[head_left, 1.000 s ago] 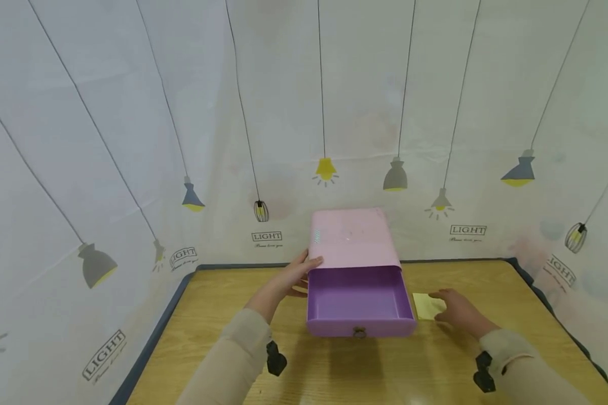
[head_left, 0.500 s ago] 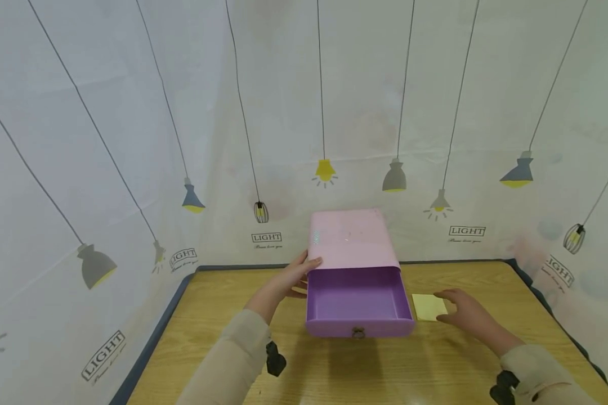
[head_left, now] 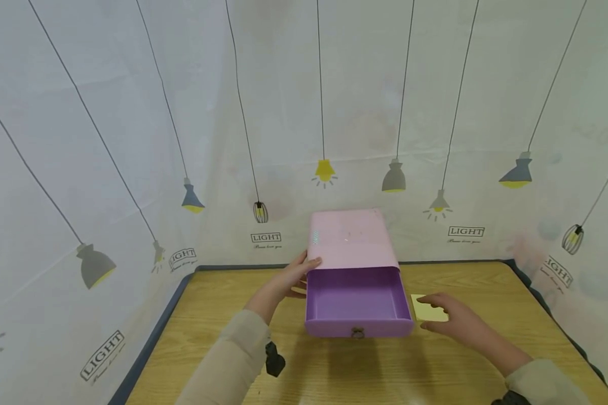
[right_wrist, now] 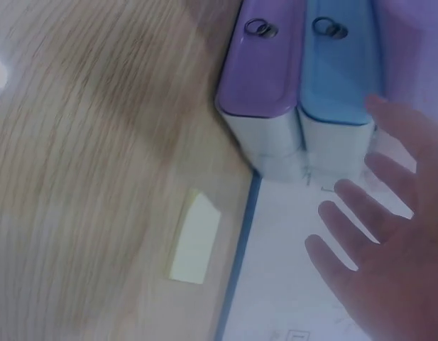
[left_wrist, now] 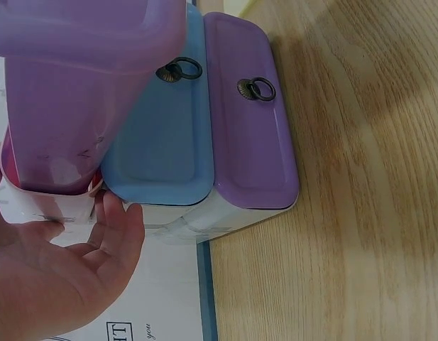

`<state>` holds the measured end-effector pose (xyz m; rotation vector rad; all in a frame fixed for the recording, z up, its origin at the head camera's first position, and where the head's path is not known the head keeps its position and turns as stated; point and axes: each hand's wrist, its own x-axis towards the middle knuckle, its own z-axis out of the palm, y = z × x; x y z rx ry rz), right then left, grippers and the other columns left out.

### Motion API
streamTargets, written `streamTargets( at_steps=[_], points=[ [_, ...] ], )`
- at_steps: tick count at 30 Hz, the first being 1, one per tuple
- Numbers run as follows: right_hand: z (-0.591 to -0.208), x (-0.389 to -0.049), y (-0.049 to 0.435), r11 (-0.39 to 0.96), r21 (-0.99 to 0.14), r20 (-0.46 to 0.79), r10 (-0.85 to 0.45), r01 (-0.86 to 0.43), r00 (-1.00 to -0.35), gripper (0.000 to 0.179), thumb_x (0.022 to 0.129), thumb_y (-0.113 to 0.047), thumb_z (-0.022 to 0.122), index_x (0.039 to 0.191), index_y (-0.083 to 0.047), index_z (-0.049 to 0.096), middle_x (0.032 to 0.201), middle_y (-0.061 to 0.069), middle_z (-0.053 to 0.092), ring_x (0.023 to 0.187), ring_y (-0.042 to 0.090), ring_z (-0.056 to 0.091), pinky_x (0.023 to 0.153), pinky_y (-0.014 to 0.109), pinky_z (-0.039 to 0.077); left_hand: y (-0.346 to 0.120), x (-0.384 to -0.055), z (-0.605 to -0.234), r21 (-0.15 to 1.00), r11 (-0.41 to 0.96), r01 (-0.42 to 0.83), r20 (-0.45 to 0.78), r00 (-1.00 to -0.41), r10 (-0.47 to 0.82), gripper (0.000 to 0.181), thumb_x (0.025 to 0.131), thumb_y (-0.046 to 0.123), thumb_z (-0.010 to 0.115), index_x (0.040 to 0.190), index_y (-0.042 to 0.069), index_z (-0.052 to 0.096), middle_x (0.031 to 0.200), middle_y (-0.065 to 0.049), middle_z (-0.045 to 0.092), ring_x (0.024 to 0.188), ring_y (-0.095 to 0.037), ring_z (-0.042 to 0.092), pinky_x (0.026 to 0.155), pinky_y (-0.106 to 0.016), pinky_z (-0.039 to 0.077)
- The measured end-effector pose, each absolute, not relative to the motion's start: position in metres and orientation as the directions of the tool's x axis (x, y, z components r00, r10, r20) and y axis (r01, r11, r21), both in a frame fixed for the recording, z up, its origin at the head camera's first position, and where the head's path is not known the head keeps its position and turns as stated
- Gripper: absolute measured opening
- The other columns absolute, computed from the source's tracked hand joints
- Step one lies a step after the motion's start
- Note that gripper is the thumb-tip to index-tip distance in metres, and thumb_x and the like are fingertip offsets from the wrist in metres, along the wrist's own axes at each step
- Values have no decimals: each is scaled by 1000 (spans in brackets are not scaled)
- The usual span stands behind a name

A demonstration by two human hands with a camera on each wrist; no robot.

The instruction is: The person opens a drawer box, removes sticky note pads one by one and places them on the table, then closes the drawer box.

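A small drawer cabinet with a pink top stands on the table. Its purple top drawer is pulled out, and nothing lies inside. My left hand holds the cabinet's upper left side, thumb over the top edge; in the left wrist view its other fingers curl against the casing beside the blue middle drawer. To the right of the cabinet lies a pad of yellow sticky notes. Over it hovers my right hand, thumb and fingers apart with nothing between them.
Below the blue drawer is a purple bottom drawer; both are closed and have ring pulls. The wooden table ends at a dark blue edge at the back. Behind hangs a pale cloth printed with lamps.
My right hand drew back slightly to the right, then came left over the sticky notes toward the open drawer. The left hand and the drawer have stayed in place.
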<state>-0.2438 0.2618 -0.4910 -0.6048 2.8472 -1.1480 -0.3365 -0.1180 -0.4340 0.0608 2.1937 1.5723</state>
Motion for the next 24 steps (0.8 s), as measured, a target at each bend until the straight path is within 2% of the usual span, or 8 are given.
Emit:
streamTargets(
  at_steps=[8, 12, 16, 19, 22, 24],
  points=[
    [-480, -232, 246, 599, -664, 188, -445, -447, -876, 60, 80, -35, 81, 128, -5, 60, 126, 12, 60, 113, 40, 54, 90, 60, 44, -119, -337, -435, 910, 354, -217, -324, -905, 277, 86, 91, 59, 55, 158, 25, 13, 119, -21, 60, 105, -39, 60, 84, -53, 52],
    [-478, -228, 238, 576, -671, 196, -469, -466, -861, 46, 84, -35, 77, 121, -11, 63, 119, 4, 63, 110, 35, 57, 89, 57, 46, -120, -338, -437, 910, 356, -215, -321, -907, 272, 87, 90, 60, 56, 158, 24, 15, 114, -19, 62, 104, -38, 61, 85, -53, 51],
    [-476, -226, 233, 591, -657, 202, -461, -469, -864, 24, 90, -35, 70, 107, -20, 67, 104, -10, 65, 101, 20, 61, 83, 49, 49, -120, -339, -438, 910, 355, -215, -319, -910, 265, 87, 90, 60, 57, 158, 24, 16, 112, -17, 63, 103, -36, 61, 86, -53, 50],
    [-476, -225, 232, 595, -640, 211, -471, -486, -856, 11, 93, -31, 67, 99, -21, 68, 94, -15, 64, 92, 10, 60, 76, 40, 50, -119, -339, -438, 910, 356, -214, -317, -912, 261, 88, 89, 60, 57, 158, 24, 17, 113, -17, 63, 102, -35, 61, 86, -53, 50],
    [-474, -224, 232, 579, -653, 206, -484, -488, -850, 9, 96, -27, 63, 95, -20, 70, 91, -15, 65, 88, 7, 59, 73, 34, 49, -119, -339, -435, 907, 362, -217, -320, -912, 256, 89, 88, 61, 58, 158, 23, 17, 115, -18, 62, 102, -35, 61, 88, -55, 49],
    [-472, -224, 231, 563, -681, 186, -486, -468, -854, 15, 98, -26, 60, 95, -18, 72, 90, -12, 68, 90, 12, 62, 73, 36, 50, -119, -338, -433, 904, 366, -220, -324, -912, 253, 89, 88, 62, 58, 158, 23, 17, 116, -18, 61, 102, -36, 61, 89, -56, 49]
  ],
)
